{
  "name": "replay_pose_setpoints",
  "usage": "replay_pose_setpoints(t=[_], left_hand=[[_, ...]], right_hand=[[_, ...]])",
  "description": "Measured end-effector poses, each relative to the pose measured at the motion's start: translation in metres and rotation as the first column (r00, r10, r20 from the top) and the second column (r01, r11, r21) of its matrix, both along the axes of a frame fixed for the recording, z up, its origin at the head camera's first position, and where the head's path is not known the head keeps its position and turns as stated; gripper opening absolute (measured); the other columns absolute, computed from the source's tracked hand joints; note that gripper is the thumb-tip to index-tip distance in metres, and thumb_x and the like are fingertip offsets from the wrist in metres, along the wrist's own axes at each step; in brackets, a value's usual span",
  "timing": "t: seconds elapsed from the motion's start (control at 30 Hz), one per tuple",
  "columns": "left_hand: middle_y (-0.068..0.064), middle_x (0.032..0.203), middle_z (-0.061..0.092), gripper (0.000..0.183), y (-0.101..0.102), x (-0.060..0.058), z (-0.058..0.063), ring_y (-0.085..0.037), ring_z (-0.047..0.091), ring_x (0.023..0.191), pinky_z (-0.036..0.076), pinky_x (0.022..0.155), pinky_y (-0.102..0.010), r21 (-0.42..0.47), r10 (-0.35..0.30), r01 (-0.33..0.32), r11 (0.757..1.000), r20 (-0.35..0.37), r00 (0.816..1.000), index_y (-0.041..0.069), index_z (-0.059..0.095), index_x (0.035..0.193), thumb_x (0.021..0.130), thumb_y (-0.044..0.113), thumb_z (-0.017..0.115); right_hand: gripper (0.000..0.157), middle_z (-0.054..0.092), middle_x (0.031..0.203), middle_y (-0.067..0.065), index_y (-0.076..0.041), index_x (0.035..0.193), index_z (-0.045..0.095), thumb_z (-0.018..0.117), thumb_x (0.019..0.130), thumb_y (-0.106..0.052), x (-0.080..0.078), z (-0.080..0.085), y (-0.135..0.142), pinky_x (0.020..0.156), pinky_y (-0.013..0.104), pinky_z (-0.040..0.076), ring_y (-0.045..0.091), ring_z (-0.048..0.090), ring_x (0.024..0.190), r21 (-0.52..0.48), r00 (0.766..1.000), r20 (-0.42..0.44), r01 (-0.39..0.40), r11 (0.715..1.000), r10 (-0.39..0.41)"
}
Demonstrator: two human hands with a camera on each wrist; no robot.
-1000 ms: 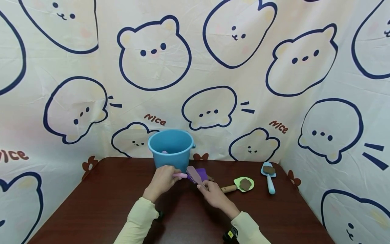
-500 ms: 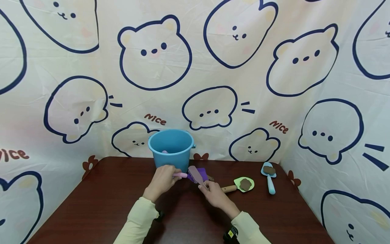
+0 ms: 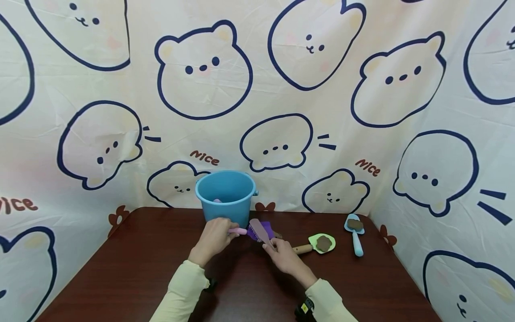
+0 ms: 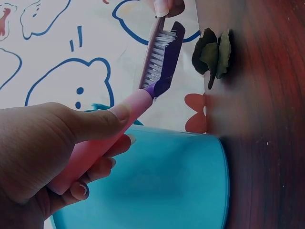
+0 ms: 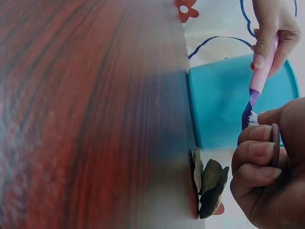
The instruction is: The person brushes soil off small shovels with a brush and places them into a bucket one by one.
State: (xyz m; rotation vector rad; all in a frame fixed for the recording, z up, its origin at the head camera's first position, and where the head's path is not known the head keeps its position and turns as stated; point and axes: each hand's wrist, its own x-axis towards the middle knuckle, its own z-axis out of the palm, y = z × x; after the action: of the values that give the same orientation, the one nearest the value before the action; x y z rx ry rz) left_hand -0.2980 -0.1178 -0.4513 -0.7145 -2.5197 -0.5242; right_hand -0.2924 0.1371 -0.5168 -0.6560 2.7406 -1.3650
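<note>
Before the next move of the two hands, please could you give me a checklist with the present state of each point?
1. Left hand grips the purple shovel by its pink handle: ok.
2. Right hand holds the brush: ok.
3. Bristles face the shovel's blade: ok.
4. Blue bucket stands upright: ok.
5. Bucket's contents identifiable: cannot tell; only something small and pinkish shows.

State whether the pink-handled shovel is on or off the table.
Off: the left wrist view shows backdrop between the shovel and the table, left hand gripping it.
</note>
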Motion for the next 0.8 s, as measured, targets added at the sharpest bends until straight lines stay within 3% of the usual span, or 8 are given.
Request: replay_pose_setpoints(t=[0.27,0.8], left_hand=[[0.002,0.072,0.073,0.008,-0.0015,0.0009,0.0006,-0.009,0.056,0.062,0.06,0.08,-0.04,0.01,0.004,-0.004,1.0,0.008,1.0,0.012,0.08,0.086,0.082,0.017,0.086],[-0.001,0.076,0.075,0.012,-0.0073,0.0007,0.0039,-0.011,0.059,0.063,0.06,0.08,-0.04,-0.002,0.04,-0.04,0.999,0.046,0.998,0.01,0.082,0.093,0.082,0.015,0.085]], right_hand=[[0.034,0.042,0.06,-0.006,-0.003,0.094,0.061,0.05,0.108,-0.032,-0.001,0.0003,0.0023,0.044,0.023,0.029,0.007,0.033,0.047,-0.004,1.0,-0.003,0.012,1.0,-0.012],[0.033,0.04,0.062,-0.005,-0.008,0.087,0.057,0.051,0.107,-0.034,-0.0059,-0.002,0.0083,0.048,0.023,0.032,0.008,0.037,0.051,0.026,0.997,-0.029,0.075,0.997,-0.074]])
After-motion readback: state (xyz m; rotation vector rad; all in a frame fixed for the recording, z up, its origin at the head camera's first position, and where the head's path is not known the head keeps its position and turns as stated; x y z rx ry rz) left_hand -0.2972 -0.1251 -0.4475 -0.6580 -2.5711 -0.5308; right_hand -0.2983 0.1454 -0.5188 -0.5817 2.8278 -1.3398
